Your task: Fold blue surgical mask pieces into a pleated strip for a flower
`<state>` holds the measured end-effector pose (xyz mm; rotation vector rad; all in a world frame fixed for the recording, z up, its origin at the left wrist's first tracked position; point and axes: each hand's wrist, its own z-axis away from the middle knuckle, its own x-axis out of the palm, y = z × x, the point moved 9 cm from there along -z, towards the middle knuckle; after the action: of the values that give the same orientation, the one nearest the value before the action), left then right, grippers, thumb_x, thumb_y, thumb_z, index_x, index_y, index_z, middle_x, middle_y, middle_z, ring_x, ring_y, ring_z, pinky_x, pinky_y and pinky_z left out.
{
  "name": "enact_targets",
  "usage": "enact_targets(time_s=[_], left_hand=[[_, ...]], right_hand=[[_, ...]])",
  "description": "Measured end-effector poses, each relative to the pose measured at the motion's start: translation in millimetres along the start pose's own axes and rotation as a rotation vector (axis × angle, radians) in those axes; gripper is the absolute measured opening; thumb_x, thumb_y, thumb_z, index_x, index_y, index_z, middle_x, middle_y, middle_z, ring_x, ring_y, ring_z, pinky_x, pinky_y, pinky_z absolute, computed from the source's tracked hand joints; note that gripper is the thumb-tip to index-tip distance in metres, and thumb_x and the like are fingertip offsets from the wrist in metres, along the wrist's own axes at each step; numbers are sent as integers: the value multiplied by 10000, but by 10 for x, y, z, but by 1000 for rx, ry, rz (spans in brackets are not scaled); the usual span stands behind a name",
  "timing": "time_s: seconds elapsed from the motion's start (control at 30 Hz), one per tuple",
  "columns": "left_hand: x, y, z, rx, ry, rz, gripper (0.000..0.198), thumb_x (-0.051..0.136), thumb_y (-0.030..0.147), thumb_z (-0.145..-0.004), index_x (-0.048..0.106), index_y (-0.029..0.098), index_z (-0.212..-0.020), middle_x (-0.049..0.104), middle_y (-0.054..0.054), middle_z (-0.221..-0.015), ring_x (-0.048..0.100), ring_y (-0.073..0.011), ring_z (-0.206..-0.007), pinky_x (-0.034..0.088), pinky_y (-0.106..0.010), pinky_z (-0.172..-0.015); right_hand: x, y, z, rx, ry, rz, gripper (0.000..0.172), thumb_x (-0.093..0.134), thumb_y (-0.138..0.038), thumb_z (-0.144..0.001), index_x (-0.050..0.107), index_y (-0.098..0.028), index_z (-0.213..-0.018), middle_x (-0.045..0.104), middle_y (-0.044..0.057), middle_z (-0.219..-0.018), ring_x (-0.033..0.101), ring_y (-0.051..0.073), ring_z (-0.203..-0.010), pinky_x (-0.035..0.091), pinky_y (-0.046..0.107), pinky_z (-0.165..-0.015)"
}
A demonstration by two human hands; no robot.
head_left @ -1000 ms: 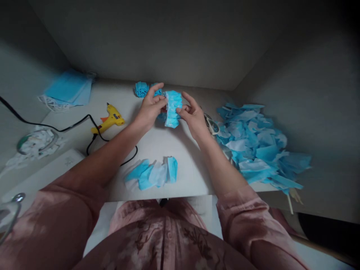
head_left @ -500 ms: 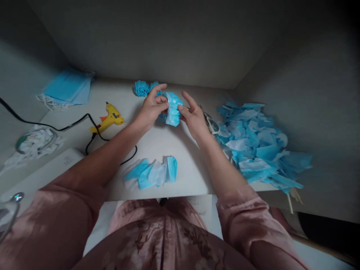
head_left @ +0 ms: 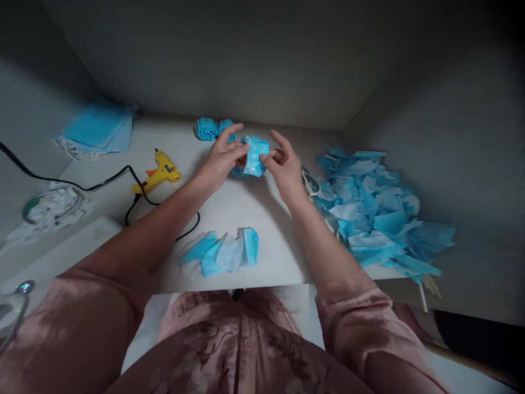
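Observation:
A gathered bundle of blue mask fabric is held up over the middle of the table. My left hand pinches its left side between thumb and fingers, the index finger raised. On the right side my right hand pinches it too, index finger lifted away. Just behind my left hand sit two rolled blue fabric rosettes, the second one partly covered by that hand. Scissors with pale handles lie beside my right wrist, their blades mostly hidden.
A yellow glue gun with a black cord lies left of my forearm. Blue face masks are stacked at back left, near white scraps. Cut blue pieces lie in front; a large heap of scraps spreads at right.
The blue fabric bundle has turned and looks shorter and wider. My right hand has shifted slightly right, while my left fingers have moved a little along its edge.

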<state>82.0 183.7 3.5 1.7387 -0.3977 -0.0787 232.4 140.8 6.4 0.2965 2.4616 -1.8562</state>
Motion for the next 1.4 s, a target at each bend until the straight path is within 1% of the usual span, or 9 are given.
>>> enact_targets(time_s=[0.13,0.3,0.47,0.6,0.83,1.03,1.2,1.33,1.4], left_hand=[[-16,4,-11,12,8,-23,506,657,126,-853,529,271,-1320,566,11,-801,691,-194,-837,541,-331,-762],[-99,59,-8,27,94,-42,504,639,158,-860,520,282,-1334,599,-5,-847,695,-199,-882,539,-311,-754],[-53,90,41,-13,106,-31,472,650,254,-913,502,295,-1360,595,-3,-852,696,-194,-881,533,-304,-756],[24,84,79,-76,78,3,428,583,341,-983,462,296,-1391,593,-3,-861,696,-191,-871,537,-337,-784],[113,73,113,-99,-10,24,588,672,164,-851,461,278,-1388,571,4,-825,678,-209,-852,525,-349,-798],[55,172,93,-60,19,107,470,548,210,-943,438,246,-1398,564,20,-748,629,-171,-696,501,-333,-760],[-116,301,77,-77,185,155,354,492,197,-991,456,252,-1338,559,42,-704,560,-123,-614,498,-290,-725],[-200,396,84,-76,268,151,404,489,179,-989,415,225,-1384,545,55,-692,562,-108,-591,466,-254,-679],[-238,440,85,-60,287,139,442,511,204,-974,414,225,-1404,558,54,-693,586,-110,-597,464,-238,-649]], right_hand=[[-5,-13,28,80,9,-28,669,677,-545,-890,435,-369,-1489,742,25,-1039,701,215,-943,601,400,-837],[-17,-8,61,154,20,-82,583,568,-553,-956,435,-347,-1485,748,30,-1048,709,188,-953,604,385,-876],[68,-33,58,87,-59,-45,677,688,-545,-880,454,-341,-1481,724,18,-957,703,213,-987,598,407,-894],[24,-29,35,63,-28,26,706,673,-539,-892,413,-330,-1514,719,29,-970,702,231,-1019,590,429,-913],[-6,-3,18,47,-17,78,690,619,-579,-915,391,-352,-1525,712,30,-983,692,234,-1028,589,430,-903],[-111,-42,-11,14,20,39,709,566,-683,-902,395,-376,-1518,700,24,-1031,691,201,-987,604,399,-889],[-213,-296,-180,11,82,-36,629,561,-625,-938,399,-393,-1501,688,9,-1079,684,193,-1070,594,381,-938],[-213,-680,-436,46,132,-123,505,576,-292,-977,444,-292,-1464,683,16,-1038,683,188,-1077,581,356,-985],[-187,-887,-599,67,151,-119,487,564,-247,-977,458,-310,-1448,689,12,-989,681,199,-1078,586,351,-986]])
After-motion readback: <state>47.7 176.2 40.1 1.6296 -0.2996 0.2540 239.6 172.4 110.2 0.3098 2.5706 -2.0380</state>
